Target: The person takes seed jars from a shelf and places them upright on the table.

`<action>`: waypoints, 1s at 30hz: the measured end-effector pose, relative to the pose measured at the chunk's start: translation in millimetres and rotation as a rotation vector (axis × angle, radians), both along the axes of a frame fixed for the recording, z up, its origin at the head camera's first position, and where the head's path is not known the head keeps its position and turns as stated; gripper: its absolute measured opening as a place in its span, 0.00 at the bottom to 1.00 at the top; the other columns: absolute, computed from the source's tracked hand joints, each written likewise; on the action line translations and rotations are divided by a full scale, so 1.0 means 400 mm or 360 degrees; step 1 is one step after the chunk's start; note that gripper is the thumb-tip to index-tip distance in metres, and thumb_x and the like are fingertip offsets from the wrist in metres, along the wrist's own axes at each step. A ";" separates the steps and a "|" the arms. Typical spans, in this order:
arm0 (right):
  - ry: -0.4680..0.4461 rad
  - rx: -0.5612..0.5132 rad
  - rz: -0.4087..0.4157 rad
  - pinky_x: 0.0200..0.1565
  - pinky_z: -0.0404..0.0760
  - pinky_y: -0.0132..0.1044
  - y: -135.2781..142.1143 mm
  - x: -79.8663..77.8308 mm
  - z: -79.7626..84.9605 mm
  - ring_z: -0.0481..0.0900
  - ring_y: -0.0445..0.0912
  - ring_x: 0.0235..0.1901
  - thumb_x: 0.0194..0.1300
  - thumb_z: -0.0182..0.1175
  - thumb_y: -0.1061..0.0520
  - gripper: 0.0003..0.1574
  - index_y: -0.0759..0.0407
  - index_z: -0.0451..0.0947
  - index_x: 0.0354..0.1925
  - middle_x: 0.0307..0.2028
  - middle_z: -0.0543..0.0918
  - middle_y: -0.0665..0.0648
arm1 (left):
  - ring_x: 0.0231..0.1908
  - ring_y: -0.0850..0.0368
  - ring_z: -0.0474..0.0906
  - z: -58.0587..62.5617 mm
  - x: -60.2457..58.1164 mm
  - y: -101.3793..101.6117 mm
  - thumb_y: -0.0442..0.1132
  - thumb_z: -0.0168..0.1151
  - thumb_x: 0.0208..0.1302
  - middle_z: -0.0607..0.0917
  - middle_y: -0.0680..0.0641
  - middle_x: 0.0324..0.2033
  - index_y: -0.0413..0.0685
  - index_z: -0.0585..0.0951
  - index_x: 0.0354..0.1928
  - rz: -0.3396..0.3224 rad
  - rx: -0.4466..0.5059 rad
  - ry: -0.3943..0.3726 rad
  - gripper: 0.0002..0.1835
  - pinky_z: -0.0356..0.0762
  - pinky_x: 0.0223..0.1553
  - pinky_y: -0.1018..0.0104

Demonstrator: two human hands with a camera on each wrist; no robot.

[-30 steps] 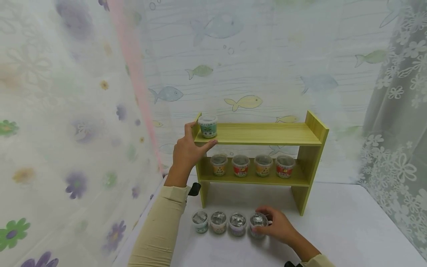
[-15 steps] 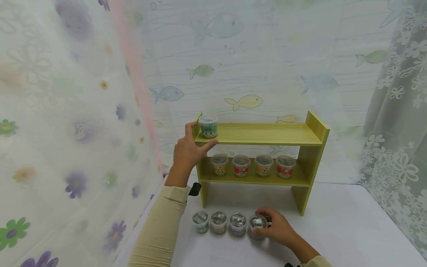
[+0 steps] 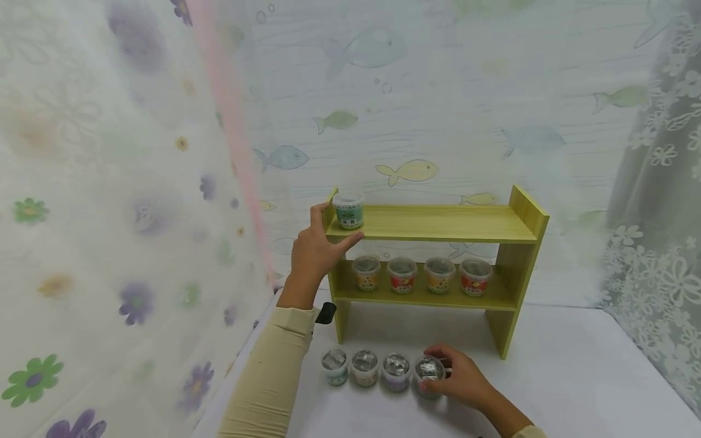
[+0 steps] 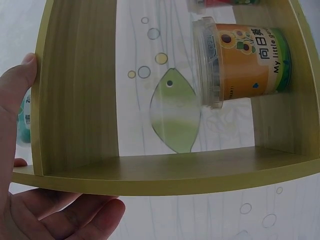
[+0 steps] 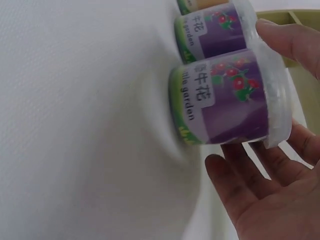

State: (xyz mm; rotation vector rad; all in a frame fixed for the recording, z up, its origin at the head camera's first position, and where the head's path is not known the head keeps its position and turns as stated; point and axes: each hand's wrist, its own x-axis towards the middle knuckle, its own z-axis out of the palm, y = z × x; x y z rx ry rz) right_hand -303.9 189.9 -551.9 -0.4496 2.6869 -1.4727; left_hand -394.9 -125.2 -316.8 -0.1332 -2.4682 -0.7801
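My left hand (image 3: 316, 252) grips the upper left corner of a yellow-green wooden shelf (image 3: 443, 222), its thumb at the front edge and its fingers outside the side panel. Just right of it, a green-labelled plastic cup (image 3: 348, 214) stands on the top board. My right hand (image 3: 462, 377) holds the rightmost cup of the front row on the table. In the right wrist view this purple-labelled lidded cup (image 5: 227, 97) stands upright, with the thumb at one side of its lid and fingers at the other. Another purple-labelled cup (image 5: 215, 30) stands beside it.
Further left in the front row stand a pinkish cup (image 3: 364, 368) and a greenish cup (image 3: 334, 367). On the shelf's lower board are two orange-labelled cups, one seen closely (image 4: 245, 62), and two red-labelled ones. A white cloth (image 3: 569, 359) covers the table; patterned curtains hang behind.
The right hand's cup has shifted very slightly left towards its neighbour. My left hand stays at the shelf corner. The whole head view has moved a little.
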 end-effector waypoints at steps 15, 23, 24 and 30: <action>0.0115 -0.0002 0.0040 0.60 0.78 0.59 -0.008 -0.012 0.079 0.80 0.60 0.62 0.56 0.79 0.46 0.42 0.59 0.76 0.64 0.61 0.82 0.63 | 0.17 0.48 0.75 0.003 0.006 -0.001 0.84 0.61 0.49 0.80 0.44 0.20 0.63 0.55 0.77 -0.0006 0.0006 -0.0006 0.59 0.69 0.19 0.57; 0.0217 -0.0021 0.0055 0.61 0.77 0.60 -0.024 -0.023 0.143 0.79 0.62 0.62 0.57 0.78 0.46 0.37 0.53 0.78 0.62 0.60 0.83 0.57 | 0.18 0.48 0.76 0.000 0.004 -0.003 0.83 0.61 0.49 0.81 0.44 0.23 0.64 0.55 0.76 -0.0008 0.0011 0.0003 0.58 0.70 0.20 0.57; 0.0236 -0.0019 0.0051 0.61 0.78 0.59 -0.026 -0.023 0.150 0.79 0.62 0.62 0.56 0.78 0.46 0.37 0.53 0.78 0.61 0.59 0.83 0.56 | 0.18 0.48 0.76 -0.001 0.004 -0.003 0.84 0.61 0.49 0.81 0.45 0.23 0.64 0.55 0.76 -0.0009 0.0009 0.0008 0.58 0.70 0.20 0.57; 0.0356 -0.0024 0.0069 0.60 0.79 0.58 -0.037 -0.022 0.195 0.81 0.59 0.60 0.56 0.79 0.49 0.37 0.54 0.78 0.61 0.58 0.84 0.56 | 0.18 0.47 0.76 -0.005 0.003 -0.002 0.84 0.60 0.49 0.82 0.44 0.24 0.63 0.55 0.76 -0.0015 -0.0001 0.0035 0.58 0.70 0.21 0.56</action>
